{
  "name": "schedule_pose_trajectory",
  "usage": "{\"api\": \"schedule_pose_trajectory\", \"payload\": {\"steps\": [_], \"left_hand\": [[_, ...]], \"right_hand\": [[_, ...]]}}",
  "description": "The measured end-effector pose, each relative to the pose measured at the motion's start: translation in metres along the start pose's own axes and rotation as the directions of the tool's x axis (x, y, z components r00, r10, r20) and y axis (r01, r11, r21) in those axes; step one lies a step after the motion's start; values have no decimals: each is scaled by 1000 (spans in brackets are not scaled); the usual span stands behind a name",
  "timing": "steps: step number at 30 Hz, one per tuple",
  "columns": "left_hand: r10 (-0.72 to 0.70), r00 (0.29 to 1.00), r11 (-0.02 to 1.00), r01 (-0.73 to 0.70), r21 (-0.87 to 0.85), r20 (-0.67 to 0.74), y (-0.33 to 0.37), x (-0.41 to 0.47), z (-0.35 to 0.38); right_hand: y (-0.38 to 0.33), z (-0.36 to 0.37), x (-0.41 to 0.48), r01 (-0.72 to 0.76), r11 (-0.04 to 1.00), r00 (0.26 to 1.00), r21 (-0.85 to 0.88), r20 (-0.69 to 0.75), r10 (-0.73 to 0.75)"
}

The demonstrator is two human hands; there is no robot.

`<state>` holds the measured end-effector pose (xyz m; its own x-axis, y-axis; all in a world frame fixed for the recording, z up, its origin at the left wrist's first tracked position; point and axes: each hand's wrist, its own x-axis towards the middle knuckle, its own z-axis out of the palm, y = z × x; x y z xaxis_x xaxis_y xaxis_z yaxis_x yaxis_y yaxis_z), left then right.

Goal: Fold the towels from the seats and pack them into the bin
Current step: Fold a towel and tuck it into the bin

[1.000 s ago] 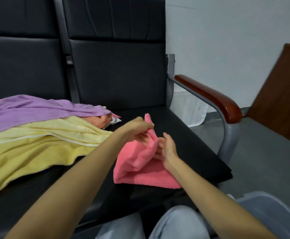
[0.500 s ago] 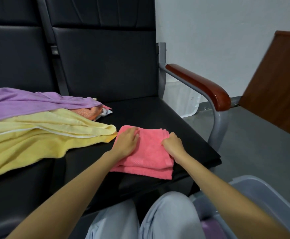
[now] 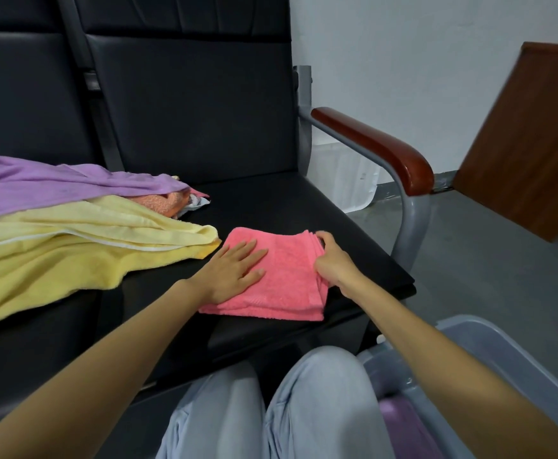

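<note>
A folded pink towel (image 3: 284, 279) is laid flat on the black seat (image 3: 304, 207). It is pressed down by the left hand (image 3: 234, 270), whose fingers are straight and spread on the cloth. Its layered right edge is gripped by the right hand (image 3: 334, 260), with the fingers curled round it. A yellow towel (image 3: 72, 246), a purple towel (image 3: 55, 183) and an orange towel (image 3: 158, 202) are heaped to the left, the yellow one just beside the pink. A grey bin (image 3: 503, 359) is seen at lower right, with purple cloth (image 3: 400, 422) inside

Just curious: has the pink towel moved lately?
Yes. The pink towel went down: its raised half now lies flat on the black seat.
</note>
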<state>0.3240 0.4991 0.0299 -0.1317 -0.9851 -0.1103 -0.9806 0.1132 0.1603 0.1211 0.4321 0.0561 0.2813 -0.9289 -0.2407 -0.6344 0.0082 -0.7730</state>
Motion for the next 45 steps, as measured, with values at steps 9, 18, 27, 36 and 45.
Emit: {"api": "schedule_pose_trajectory", "payload": {"steps": [9,18,27,36,45], "left_hand": [[-508,819,829,380,-410,-269,9,-6,5],[-574,812,684,403,-608,-107,8,-15,-6],[-447,878,717,468,-517,174,18,-33,-20],[-287,956,468,197,-862,62,103,-9,-38],[95,965,312,203,-928,243,262,33,3]], "right_hand": [[-1,-7,-7,-186,977,982,106,37,183],[11,9,-2,109,993,971,44,-218,-97],[-2,7,-14,-151,977,987,149,71,142],[59,-71,-69,37,886,941,463,-314,125],[200,-140,-185,-18,605,836,796,-320,446]]}}
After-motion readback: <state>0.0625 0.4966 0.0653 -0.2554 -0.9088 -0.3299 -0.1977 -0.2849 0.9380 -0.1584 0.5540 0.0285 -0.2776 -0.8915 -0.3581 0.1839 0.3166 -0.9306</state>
